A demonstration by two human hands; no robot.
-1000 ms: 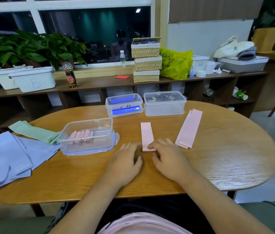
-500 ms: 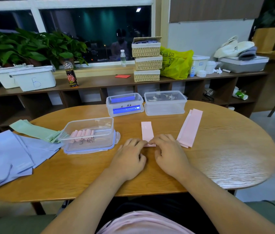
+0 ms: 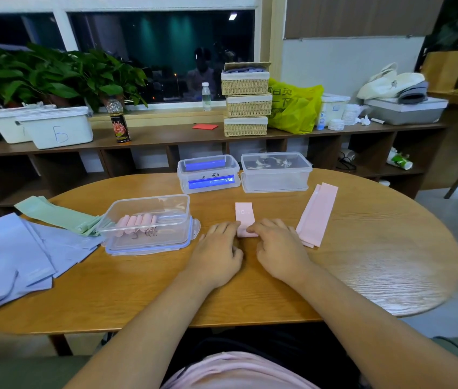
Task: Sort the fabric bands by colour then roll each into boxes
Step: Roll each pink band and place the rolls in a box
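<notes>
Now the pink band (image 3: 244,217) is found at the middle of the table (image 3: 362,262), laid lengthwise away from the person, with its near end being rolled. That rolled end is pinched from both sides: the left hand (image 3: 216,247) and the right hand (image 3: 278,245) are curled down onto it, their fingertips nearly meeting. Compared with a second ago, less flat band is left ahead of the fingers, and both hands are set further up the table. The roll is therefore judged well advanced, with only a short printed stretch remaining. Just to the left, pink rolls (image 3: 138,221) are already laid in the open box (image 3: 166,203). Just to the right, a stack of flat pink bands (image 3: 317,214) is waiting. Green bands (image 3: 53,213) and blue bands (image 3: 17,254) are heaped unrolled at the left edge. The roll itself is mostly hidden under the fingers, so its tightness cannot be told, and the print on the band is too small to be read with certainty.
</notes>
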